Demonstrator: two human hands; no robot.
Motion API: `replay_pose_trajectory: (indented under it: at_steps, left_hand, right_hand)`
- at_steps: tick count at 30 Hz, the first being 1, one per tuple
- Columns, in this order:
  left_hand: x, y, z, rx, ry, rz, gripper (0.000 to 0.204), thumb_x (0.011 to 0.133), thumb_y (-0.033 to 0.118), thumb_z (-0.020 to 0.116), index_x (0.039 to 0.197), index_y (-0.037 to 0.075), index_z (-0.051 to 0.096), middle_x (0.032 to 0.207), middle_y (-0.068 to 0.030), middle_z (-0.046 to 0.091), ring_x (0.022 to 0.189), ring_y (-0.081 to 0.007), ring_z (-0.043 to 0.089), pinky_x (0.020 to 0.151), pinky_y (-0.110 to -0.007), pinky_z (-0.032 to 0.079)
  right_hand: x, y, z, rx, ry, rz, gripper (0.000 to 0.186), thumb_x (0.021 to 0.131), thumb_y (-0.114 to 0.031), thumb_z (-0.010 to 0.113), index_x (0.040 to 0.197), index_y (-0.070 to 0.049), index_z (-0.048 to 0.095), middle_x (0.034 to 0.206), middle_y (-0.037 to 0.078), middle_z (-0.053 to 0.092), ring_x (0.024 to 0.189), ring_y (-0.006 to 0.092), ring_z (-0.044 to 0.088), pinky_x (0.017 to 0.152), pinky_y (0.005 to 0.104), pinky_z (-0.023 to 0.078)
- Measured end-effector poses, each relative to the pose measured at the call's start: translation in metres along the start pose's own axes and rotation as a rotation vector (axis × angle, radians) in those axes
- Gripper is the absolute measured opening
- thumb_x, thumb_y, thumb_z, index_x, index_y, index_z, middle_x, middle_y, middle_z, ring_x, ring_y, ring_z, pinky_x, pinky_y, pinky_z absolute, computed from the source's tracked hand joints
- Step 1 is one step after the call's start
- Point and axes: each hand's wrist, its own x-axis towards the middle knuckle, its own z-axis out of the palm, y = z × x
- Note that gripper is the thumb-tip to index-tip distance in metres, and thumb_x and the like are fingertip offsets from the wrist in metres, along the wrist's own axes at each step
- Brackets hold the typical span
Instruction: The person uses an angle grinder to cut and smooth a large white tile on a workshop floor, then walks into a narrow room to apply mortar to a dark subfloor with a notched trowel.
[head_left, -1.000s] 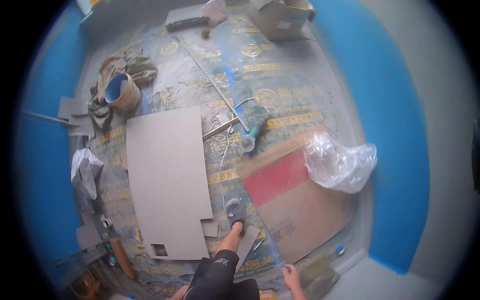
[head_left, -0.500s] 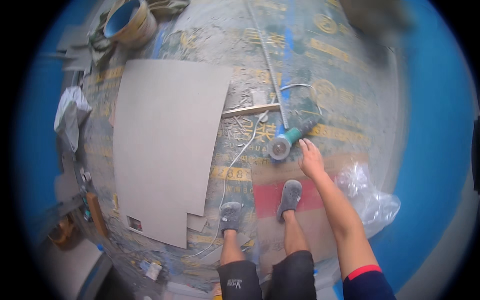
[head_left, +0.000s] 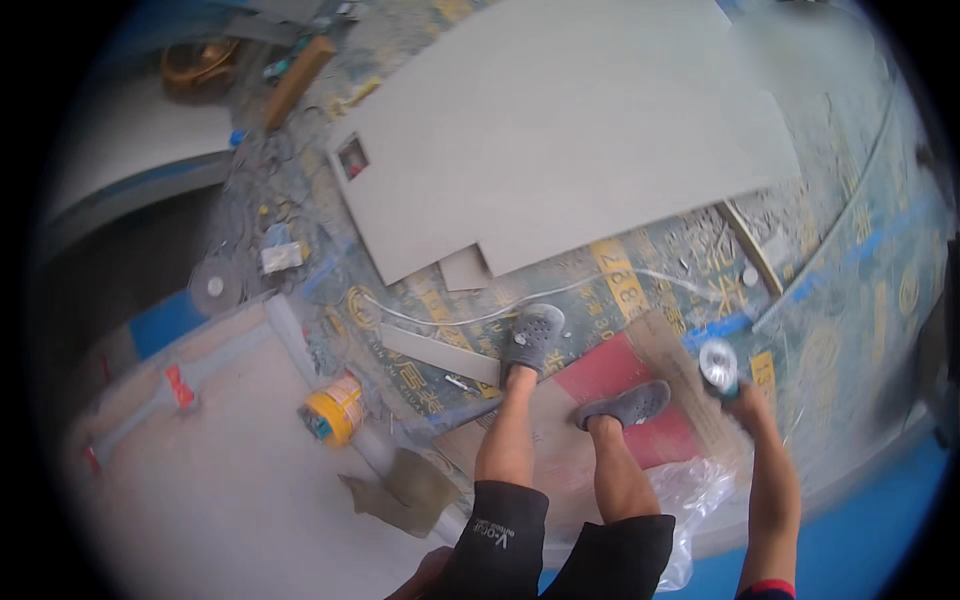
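Observation:
My right hand [head_left: 748, 408] is closed around the green body of an angle grinder [head_left: 719, 366], off to the right of my feet. The grinder's round disc faces up and shows bright; most of its body is covered by my fingers. Beside my knee at the lower edge, a small part of my left hand or forearm [head_left: 428, 572] shows, its fingers hidden. A large pale tile slab [head_left: 560, 130] lies ahead of my feet, with a square cutout and a notched edge.
A white cable [head_left: 520, 302] runs between slab and feet. Flattened cardboard [head_left: 545, 440] lies underfoot, beside clear plastic film [head_left: 690, 490]. A yellow tub [head_left: 335, 412] stands left near a pale raised surface [head_left: 230, 470]. A wooden strip [head_left: 750, 248] and long metal straightedge [head_left: 840, 215] lie right.
My right hand has gone from reaching beside the grinder to gripping it. The view has turned left, bringing the yellow tub and pale raised surface into sight.

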Motion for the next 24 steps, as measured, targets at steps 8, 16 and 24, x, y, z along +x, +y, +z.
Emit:
replay_pose_trajectory:
  at_steps: [8, 16, 24]
  left_hand:
    - [0.002, 0.052, -0.026, -1.122, 0.842, -0.184, 0.016, 0.096, 0.018, 0.063, 0.098, 0.002, 0.068, 0.091, -0.0109, 0.07, 0.087, -0.0177, 0.066, 0.079, -0.034, 0.053]
    - [-0.078, 0.232, -0.156, -0.778, 0.695, 0.636, 0.036, 0.095, 0.02, 0.071, 0.124, 0.001, 0.062, 0.114, -0.0118, 0.067, 0.112, -0.0227, 0.064, 0.099, -0.036, 0.05]
    - [-0.099, 0.222, -0.117, -1.006, 0.118, 0.857, 0.075, 0.09, 0.032, 0.069, 0.147, -0.002, 0.034, 0.124, -0.0263, 0.06, 0.113, -0.0433, 0.06, 0.098, -0.051, 0.047]
  right_hand:
    - [-0.262, 0.015, -0.007, 0.911, -0.571, 0.255, 0.068, 0.078, -0.048, 0.082, 0.121, -0.001, 0.057, 0.092, 0.014, 0.07, 0.083, 0.0269, 0.071, 0.077, 0.0451, 0.061]
    - [-0.377, -0.13, 0.004, 1.337, -0.479, -0.069, 0.066, 0.063, -0.029, 0.083, 0.115, 0.001, 0.057, 0.095, 0.017, 0.067, 0.085, 0.0314, 0.068, 0.076, 0.0418, 0.058]
    - [-0.441, -0.331, 0.089, 1.262, -0.137, -0.297, 0.061, 0.068, -0.035, 0.079, 0.111, 0.001, 0.056, 0.09, 0.013, 0.063, 0.076, 0.0248, 0.065, 0.07, 0.0369, 0.057]
